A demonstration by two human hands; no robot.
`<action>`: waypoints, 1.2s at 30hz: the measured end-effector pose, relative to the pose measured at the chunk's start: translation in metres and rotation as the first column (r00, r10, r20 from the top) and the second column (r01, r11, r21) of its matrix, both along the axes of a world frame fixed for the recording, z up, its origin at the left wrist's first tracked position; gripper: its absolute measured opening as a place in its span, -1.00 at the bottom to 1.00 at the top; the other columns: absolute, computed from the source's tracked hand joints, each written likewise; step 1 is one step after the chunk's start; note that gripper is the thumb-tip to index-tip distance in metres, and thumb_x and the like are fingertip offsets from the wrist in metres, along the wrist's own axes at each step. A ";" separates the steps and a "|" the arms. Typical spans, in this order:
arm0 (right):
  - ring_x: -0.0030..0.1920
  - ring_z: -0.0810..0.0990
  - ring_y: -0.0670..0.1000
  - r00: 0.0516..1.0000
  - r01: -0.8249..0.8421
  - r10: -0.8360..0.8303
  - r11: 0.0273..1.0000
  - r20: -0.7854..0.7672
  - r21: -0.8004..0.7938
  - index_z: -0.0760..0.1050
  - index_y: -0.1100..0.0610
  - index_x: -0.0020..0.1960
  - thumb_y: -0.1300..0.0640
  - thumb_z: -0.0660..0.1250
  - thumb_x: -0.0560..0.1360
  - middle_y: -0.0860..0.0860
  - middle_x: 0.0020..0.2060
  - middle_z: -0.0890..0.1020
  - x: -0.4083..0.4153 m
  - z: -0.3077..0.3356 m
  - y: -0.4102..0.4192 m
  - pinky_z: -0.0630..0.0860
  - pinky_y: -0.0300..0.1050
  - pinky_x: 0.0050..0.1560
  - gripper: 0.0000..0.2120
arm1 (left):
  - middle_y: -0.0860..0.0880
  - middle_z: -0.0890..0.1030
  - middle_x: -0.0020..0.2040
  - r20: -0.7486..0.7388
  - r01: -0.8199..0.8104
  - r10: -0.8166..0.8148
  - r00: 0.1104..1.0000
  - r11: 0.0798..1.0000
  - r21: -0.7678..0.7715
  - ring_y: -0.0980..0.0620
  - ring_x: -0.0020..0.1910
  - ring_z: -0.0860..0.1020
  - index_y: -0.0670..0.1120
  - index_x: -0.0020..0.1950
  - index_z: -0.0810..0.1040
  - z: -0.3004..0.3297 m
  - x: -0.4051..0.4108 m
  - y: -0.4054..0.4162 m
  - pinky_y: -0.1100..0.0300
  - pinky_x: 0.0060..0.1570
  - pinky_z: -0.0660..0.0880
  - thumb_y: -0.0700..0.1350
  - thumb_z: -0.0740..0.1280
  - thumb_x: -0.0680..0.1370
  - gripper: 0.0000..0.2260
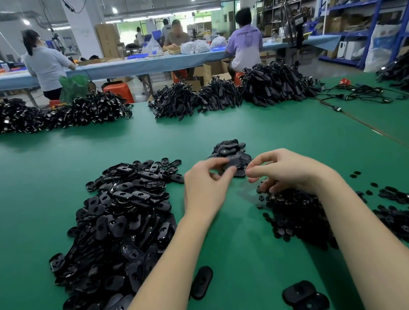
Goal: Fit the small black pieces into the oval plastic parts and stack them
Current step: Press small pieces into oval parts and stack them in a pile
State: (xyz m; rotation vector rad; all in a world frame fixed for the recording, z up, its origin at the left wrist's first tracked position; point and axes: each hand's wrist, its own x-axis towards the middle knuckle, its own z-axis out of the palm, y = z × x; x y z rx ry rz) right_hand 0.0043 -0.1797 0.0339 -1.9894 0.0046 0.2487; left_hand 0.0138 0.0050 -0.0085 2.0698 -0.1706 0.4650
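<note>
- I see a big loose heap of black oval parts on my left.
- Small black pieces lie piled on my right.
- A little stack of fitted ovals sits just beyond.

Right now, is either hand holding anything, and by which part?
The left hand pinches an oval plastic part at its near edge. Whether the right hand holds anything cannot be told.

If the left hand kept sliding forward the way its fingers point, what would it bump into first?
Probably the small pile of finished ovals just past its fingertips. The left hand already pinches one oval piece right in front of that pile, though one view leaves depth unsure.
</note>
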 end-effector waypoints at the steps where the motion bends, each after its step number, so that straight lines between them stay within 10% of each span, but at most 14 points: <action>1: -0.35 0.66 -0.07 1.000 0.011 -0.011 1.000 0.011 -0.021 0.62 0.13 0.06 0.06 0.47 0.54 0.05 -0.06 0.75 0.001 0.001 -0.002 0.54 -0.25 -0.37 -0.83 | 0.19 0.67 -0.16 0.003 -0.021 0.021 1.000 1.000 0.015 0.25 -0.26 0.56 0.14 0.03 0.71 0.003 0.012 -0.004 0.36 -0.19 0.44 0.13 0.48 0.46 -0.82; 7: -0.33 0.64 -0.06 0.991 -0.127 0.124 0.988 -0.042 -0.088 0.62 0.10 0.07 0.03 0.45 0.55 0.04 -0.09 0.74 -0.001 0.001 -0.006 0.53 -0.24 -0.33 -0.83 | 0.04 0.60 0.09 -0.074 -0.121 0.140 0.987 0.970 0.211 0.02 0.10 0.58 0.17 0.08 0.68 0.007 0.070 -0.025 0.15 0.06 0.49 0.17 0.42 0.51 -0.81; 26: -0.30 0.65 -0.03 0.964 -0.263 0.244 0.928 -0.105 -0.264 0.59 0.11 0.12 0.04 0.40 0.59 0.03 -0.05 0.72 0.002 -0.005 0.015 0.49 -0.28 -0.38 -0.83 | 0.08 0.51 0.02 0.024 -0.012 0.006 1.000 0.969 0.247 0.06 -0.05 0.49 0.10 0.07 0.54 -0.015 0.023 0.000 0.12 0.02 0.49 0.04 0.35 0.53 -0.86; 31: -0.32 0.65 -0.05 0.960 -0.280 0.265 0.904 -0.092 -0.323 0.58 0.03 0.04 0.00 0.41 0.57 -0.01 -0.06 0.75 0.002 -0.008 0.028 0.49 -0.25 -0.33 -0.88 | -0.08 0.43 0.34 -0.028 -0.083 0.161 0.987 0.636 0.767 -0.11 0.36 0.35 -0.04 0.36 0.42 -0.015 0.017 0.028 0.00 0.27 0.34 -0.03 0.20 0.63 -0.70; 36: -0.32 0.66 -0.05 0.956 -0.292 0.283 0.887 -0.079 -0.359 0.59 0.04 0.03 0.01 0.41 0.56 -0.07 -0.17 0.72 0.002 -0.012 0.035 0.50 -0.24 -0.34 -0.88 | -0.19 0.38 0.37 -0.205 0.074 0.224 0.953 0.483 0.873 -0.17 0.41 0.29 -0.19 0.38 0.34 -0.004 0.017 0.041 -0.01 0.31 0.36 -0.20 0.15 0.62 -0.68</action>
